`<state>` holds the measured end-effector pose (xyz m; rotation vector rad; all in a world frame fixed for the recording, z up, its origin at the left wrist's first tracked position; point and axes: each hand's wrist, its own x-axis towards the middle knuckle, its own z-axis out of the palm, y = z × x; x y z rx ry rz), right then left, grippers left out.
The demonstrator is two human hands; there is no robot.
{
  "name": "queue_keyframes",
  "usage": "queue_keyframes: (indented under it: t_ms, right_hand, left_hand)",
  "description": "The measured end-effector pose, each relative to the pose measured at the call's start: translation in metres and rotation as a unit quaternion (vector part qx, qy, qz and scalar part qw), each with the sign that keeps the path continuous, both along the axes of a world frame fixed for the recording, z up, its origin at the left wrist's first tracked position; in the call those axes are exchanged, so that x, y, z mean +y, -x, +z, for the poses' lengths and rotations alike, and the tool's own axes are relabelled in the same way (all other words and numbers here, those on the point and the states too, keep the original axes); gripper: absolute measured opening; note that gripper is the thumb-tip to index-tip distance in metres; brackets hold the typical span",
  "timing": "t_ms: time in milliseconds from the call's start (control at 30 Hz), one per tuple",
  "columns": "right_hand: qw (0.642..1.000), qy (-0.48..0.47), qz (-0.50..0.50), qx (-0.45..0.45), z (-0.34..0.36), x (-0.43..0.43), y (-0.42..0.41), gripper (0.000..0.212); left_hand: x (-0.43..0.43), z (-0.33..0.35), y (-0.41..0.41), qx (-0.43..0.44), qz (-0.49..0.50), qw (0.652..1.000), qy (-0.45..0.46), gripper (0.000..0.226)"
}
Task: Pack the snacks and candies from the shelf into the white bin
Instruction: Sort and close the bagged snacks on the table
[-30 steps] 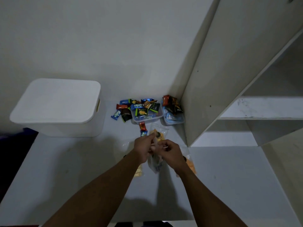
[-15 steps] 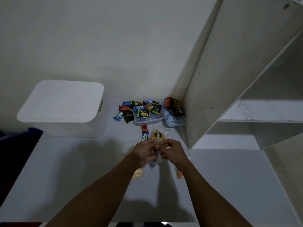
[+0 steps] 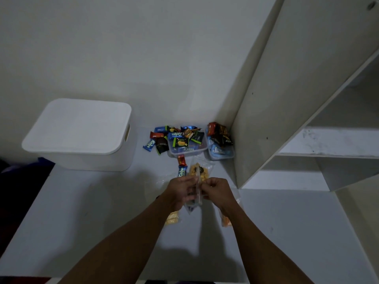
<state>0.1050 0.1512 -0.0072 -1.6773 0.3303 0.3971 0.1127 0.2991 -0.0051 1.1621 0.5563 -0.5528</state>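
My left hand (image 3: 180, 190) and my right hand (image 3: 215, 189) both pinch a clear zip bag (image 3: 197, 198) held edge-on between them, above the white surface. Behind it lies a clear bag of yellow snacks (image 3: 200, 171). More clear bags with orange snacks show under my left wrist (image 3: 172, 219) and under my right wrist (image 3: 225, 220). Two clear tubs of wrapped candies (image 3: 185, 143) (image 3: 220, 145) stand at the back, with loose bars (image 3: 158, 140) beside them and a blue bar (image 3: 181, 171) nearer. The white bin (image 3: 82, 134) stands at the left with its lid on.
A white shelf unit (image 3: 287, 99) rises on the right, its side panel close to the right tub; its visible compartments hold nothing. A wall closes the back. The surface's dark left edge (image 3: 24, 191) drops off below the bin.
Both hands have stayed together on the zip bag; the bag is turned more edge-on. The camera view has shifted slightly.
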Motion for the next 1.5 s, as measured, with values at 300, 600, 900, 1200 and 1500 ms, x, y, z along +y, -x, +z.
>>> queue_keyframes:
  t_ms: [300,600,900,1200,1500]
  right_hand:
    - [0.995,-0.061,0.011,0.080,-0.005,-0.002,-0.003,0.012]
    - [0.997,0.077,-0.004,-0.016,0.004,0.006,-0.015,0.024]
    - [0.991,0.032,0.105,0.077,0.024,0.003,-0.016,0.024]
    - [0.995,0.012,0.039,0.090,0.016,-0.005,-0.006,0.024]
    - [0.988,0.023,0.116,0.096,-0.001,-0.005,0.017,0.033]
  left_hand:
    - [0.003,0.000,-0.005,-0.003,-0.013,1.000,-0.027,0.016]
    - [-0.003,0.002,-0.007,-0.033,-0.061,0.995,-0.070,0.018]
    - [0.000,0.007,-0.012,-0.047,0.017,0.996,-0.078,0.012]
    - [0.002,0.000,-0.013,-0.048,-0.011,0.994,-0.102,0.049]
    - [-0.008,0.008,-0.027,0.013,0.078,0.996,0.050,0.053]
